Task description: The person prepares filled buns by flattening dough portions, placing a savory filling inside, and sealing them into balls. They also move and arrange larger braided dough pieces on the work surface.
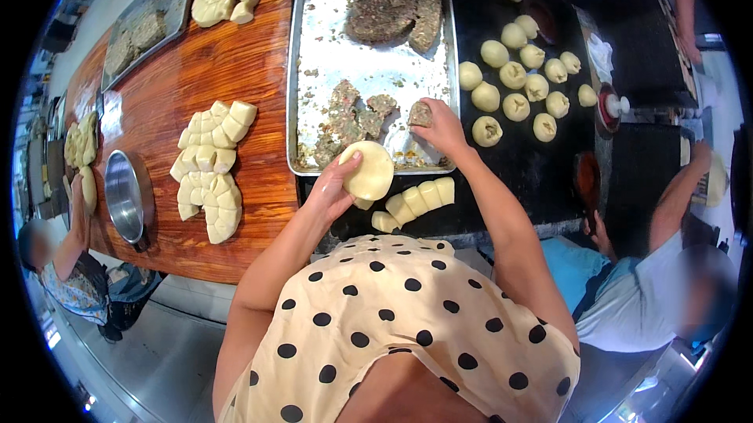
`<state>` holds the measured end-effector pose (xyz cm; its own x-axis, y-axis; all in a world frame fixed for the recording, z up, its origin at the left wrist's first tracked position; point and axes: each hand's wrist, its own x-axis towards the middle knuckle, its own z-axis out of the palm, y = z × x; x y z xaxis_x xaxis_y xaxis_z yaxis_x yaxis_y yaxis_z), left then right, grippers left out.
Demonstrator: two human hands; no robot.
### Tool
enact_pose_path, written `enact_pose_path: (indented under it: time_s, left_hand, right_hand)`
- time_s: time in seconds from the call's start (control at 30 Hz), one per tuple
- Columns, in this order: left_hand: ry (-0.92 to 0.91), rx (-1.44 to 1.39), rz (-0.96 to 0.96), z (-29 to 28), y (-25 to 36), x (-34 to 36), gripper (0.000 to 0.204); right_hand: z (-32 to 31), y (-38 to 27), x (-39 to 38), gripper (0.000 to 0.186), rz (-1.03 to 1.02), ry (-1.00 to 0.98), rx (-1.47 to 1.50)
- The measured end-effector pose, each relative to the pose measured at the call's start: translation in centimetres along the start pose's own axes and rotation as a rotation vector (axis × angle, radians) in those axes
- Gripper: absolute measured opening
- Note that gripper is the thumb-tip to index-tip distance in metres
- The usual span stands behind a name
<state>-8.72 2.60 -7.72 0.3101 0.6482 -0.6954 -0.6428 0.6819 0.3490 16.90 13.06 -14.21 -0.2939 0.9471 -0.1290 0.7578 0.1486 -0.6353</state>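
Dough disc (370, 173) lies gripped in the left hand (332, 190); the right hand (442, 128) grasps filling (420, 115) over the tray (323, 39).

We're in a bakery kitchen: cut dough pieces (208, 160) on the wooden surface (271, 113), a steel bowl (125, 197) by its near-left corner, a tray (318, 23) of minced filling (382, 11) at its right edge, co-workers (639, 301) either side

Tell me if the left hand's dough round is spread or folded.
Spread: the dough round in the left hand shows a flat, smooth face with no fold; the right hand holds a lump of filling apart from it.
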Motion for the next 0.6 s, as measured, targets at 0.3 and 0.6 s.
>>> enact_pose_path:
  time_s: [0.3,0.6]
  left_hand:
    - [-0.174,-0.164,0.041,1.6,-0.3,1.6,0.054]
    - [-0.080,-0.044,0.187,4.9,-0.1,-0.2,0.040]
  right_hand:
    - [-3.3,-12.6,-6.5,0.068,-0.271,0.045,0.213]
    - [-3.7,-14.9,-7.6,0.074,-0.338,0.141,0.177]
